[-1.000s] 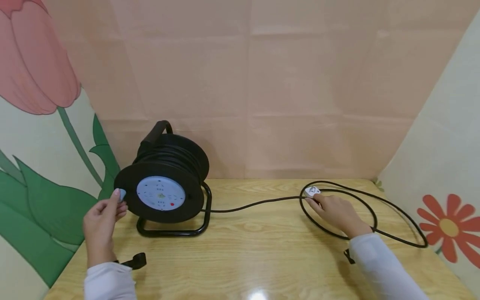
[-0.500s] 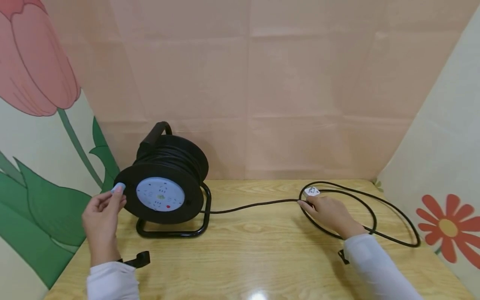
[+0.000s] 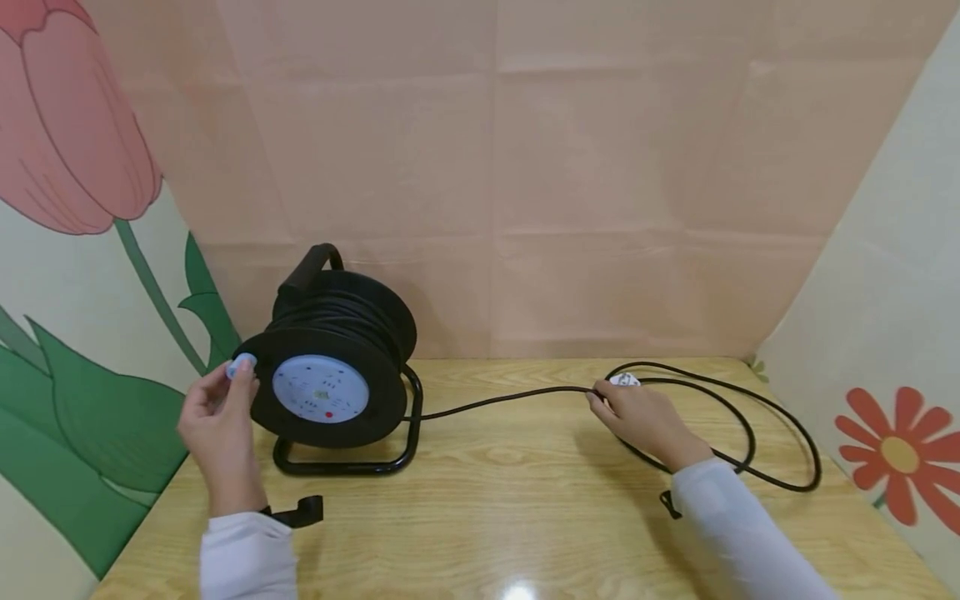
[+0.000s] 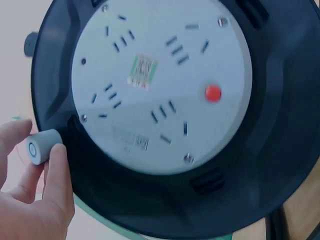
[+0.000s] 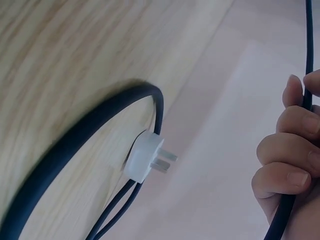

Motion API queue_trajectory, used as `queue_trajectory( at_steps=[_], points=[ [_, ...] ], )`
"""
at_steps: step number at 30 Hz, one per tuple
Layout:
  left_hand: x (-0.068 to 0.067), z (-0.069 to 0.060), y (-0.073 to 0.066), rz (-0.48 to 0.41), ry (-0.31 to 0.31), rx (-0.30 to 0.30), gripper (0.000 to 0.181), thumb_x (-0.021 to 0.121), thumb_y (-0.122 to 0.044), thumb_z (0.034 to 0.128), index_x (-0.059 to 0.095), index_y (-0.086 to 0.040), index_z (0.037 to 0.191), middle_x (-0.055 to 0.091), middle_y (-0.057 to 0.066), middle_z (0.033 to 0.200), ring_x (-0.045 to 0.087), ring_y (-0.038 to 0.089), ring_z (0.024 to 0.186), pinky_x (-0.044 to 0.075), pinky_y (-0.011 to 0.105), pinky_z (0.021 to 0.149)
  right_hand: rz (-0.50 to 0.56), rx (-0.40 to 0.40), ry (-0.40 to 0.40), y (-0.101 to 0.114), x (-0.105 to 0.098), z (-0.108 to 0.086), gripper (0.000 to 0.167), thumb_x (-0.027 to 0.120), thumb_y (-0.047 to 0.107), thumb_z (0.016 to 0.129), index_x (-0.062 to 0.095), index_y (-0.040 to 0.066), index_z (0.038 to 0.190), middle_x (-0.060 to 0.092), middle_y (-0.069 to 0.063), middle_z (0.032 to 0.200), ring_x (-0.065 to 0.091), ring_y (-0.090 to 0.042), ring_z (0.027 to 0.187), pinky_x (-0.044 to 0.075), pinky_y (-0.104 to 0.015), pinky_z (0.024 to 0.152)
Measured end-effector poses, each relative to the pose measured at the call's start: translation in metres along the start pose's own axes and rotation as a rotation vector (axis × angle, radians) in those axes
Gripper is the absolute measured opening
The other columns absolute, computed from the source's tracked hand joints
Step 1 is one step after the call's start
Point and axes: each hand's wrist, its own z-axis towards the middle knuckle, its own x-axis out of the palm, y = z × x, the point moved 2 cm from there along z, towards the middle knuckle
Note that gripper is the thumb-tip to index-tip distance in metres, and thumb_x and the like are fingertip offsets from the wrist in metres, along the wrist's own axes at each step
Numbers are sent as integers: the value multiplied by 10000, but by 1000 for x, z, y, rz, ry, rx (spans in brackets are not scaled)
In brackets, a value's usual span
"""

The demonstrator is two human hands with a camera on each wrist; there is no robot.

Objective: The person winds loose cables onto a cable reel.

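Observation:
On the left of the table stands a black cable reel point(image 3: 330, 310) with a pale socket panel point(image 4: 160, 85) on its front disc. My left hand point(image 3: 223, 425) pinches the small light-blue crank knob point(image 4: 45, 146) at the disc's left rim between thumb and fingers. From the reel a black cable point(image 3: 502, 398) runs right to my right hand point(image 3: 641, 421), whose fingers curl round it in the right wrist view. Behind that hand lies a white plug point(image 5: 145, 157) with metal prongs, partly covered by the hand in the head view. Loose cable loops point(image 3: 795, 483) spread further right.
The reel rests on a black tube frame point(image 3: 341, 468) and has a carry handle point(image 3: 309, 267) on top. The wooden table point(image 3: 465, 517) is bounded by a pink sheet point(image 3: 570, 183) behind and flower-printed panels on both sides.
My left hand and the knob have shifted slightly up and right. My right hand has moved a little left along with the cable, and the loose loops on the right have drawn in.

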Motion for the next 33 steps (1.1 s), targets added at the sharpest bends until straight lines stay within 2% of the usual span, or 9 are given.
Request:
queue_trajectory(
  at_steps=[6, 10, 12, 15, 19, 24, 26, 29, 33],
  points=[
    [8, -1, -3, -31, 13, 40, 346, 832, -137, 832, 707, 36, 1103, 610, 130, 1052, 665, 181, 897, 554, 215, 835, 5, -35, -29, 6, 1, 2, 234, 494, 355, 1065, 550, 203, 895, 436, 105, 608, 402, -87, 506, 300, -288, 429],
    [12, -1, -3, -47, -9, 63, 337, 836, -113, 824, 721, 54, 1093, 646, 136, 1048, 675, 190, 868, 553, 221, 843, 11, -60, -50, 7, 3, 2, 213, 524, 336, 1056, 578, 208, 896, 443, 128, 614, 401, -65, 502, 312, -282, 435],
    [12, -1, -3, -12, -25, 62, 335, 838, -131, 826, 733, 33, 1098, 642, 117, 1068, 655, 182, 884, 547, 202, 838, 19, -64, -53, 8, 3, 3, 217, 529, 345, 1054, 595, 200, 907, 457, 134, 617, 406, -61, 498, 323, -279, 436],
    [14, -3, -5, 89, -49, 66, 344, 844, -200, 827, 756, -24, 1109, 645, 71, 1106, 606, 168, 925, 519, 187, 825, 19, -49, -52, 9, 1, 4, 273, 511, 389, 1057, 578, 195, 876, 445, 113, 599, 393, -76, 489, 316, -282, 433],
    [21, -7, -7, 236, -52, 118, 346, 840, -272, 833, 773, -85, 1116, 653, 20, 1088, 584, 141, 936, 484, 198, 792, 27, -28, -38, 13, -2, 7, 288, 489, 409, 1061, 573, 202, 878, 442, 105, 591, 394, -84, 490, 315, -283, 433],
    [31, -12, -10, 280, -19, 228, 298, 830, -216, 847, 776, -60, 1096, 626, 13, 1027, 639, 127, 906, 513, 163, 777, 53, -65, -40, 25, -6, 13, 193, 507, 339, 1059, 613, 200, 977, 481, 141, 636, 417, -62, 502, 343, -284, 449],
    [34, -13, -11, 286, -7, 257, 281, 830, -191, 847, 778, -47, 1082, 623, 8, 1010, 646, 127, 881, 521, 156, 761, 55, -78, -48, 29, -7, 14, 195, 498, 336, 1065, 592, 206, 954, 461, 135, 632, 399, -61, 499, 330, -280, 461],
    [37, -15, -11, 295, 3, 274, 262, 835, -175, 840, 783, -37, 1057, 627, 7, 977, 642, 125, 839, 524, 156, 733, 54, -91, -52, 35, -8, 16, 239, 462, 365, 1078, 554, 213, 918, 424, 117, 616, 370, -61, 496, 307, -274, 473],
    [40, -18, -13, 322, 21, 290, 260, 834, -187, 843, 783, -27, 1041, 621, -5, 936, 622, 124, 804, 515, 166, 707, 71, -101, -50, 40, -7, 18, 269, 443, 389, 1082, 580, 196, 954, 446, 119, 641, 387, -63, 517, 321, -276, 487]
  ],
)
